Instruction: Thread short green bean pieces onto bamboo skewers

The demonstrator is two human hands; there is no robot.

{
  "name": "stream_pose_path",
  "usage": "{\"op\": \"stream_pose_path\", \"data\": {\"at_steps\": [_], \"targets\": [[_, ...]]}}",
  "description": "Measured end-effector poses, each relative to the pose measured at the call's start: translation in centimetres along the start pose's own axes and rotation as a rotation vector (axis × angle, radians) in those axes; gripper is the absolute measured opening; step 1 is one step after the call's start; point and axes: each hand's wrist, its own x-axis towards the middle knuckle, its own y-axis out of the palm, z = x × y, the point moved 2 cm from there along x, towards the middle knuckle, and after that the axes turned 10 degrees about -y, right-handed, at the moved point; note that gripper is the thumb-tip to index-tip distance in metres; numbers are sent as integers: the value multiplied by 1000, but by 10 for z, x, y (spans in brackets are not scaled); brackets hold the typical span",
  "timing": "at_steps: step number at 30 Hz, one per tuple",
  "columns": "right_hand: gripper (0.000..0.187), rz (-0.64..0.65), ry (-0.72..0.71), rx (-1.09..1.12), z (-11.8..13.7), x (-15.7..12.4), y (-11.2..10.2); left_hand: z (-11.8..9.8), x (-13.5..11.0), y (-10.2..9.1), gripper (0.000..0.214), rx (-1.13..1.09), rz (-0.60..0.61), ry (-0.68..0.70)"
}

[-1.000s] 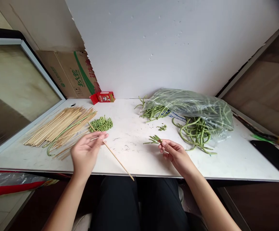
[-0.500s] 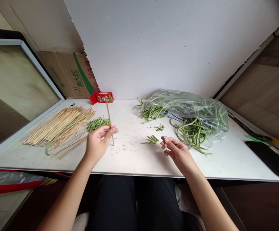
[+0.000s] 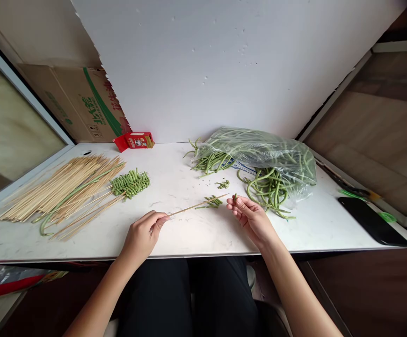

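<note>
My left hand (image 3: 145, 236) pinches a thin wooden skewer (image 3: 192, 207) by one end. The skewer slants up to the right, and its far tip lies close to the fingers of my right hand (image 3: 252, 217). Between the thumb and fingertips of that hand is a short piece of green bean (image 3: 235, 197), mostly covered by the fingers. Several cut bean pieces (image 3: 213, 201) lie on the table behind the skewer. To the left, skewers threaded with rows of bean pieces (image 3: 130, 183) rest on the table. Whether the skewer tip touches the held piece, I cannot tell.
A pile of bare skewers (image 3: 63, 182) covers the left of the white table (image 3: 185, 241), one long bean across it. Long green beans (image 3: 270, 189) spill from a clear plastic bag (image 3: 259, 145). A small red box (image 3: 135, 140), bean scraps (image 3: 223, 184) and a black phone (image 3: 372, 221) are also there.
The skewer in my left hand has swung from nearly upright to a low slant, its tip now near my right hand. My right hand still pinches the bean piece. The view has shifted slightly.
</note>
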Motion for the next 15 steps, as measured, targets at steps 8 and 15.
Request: {"op": "stream_pose_path", "data": {"at_steps": [8,15], "targets": [[33,-15,45,74,-10,1,-2,5,-7,11,20,52,114,20],[33,9,28,15,-11,1,-3,1,-8,11,24,113,90,39]]}}
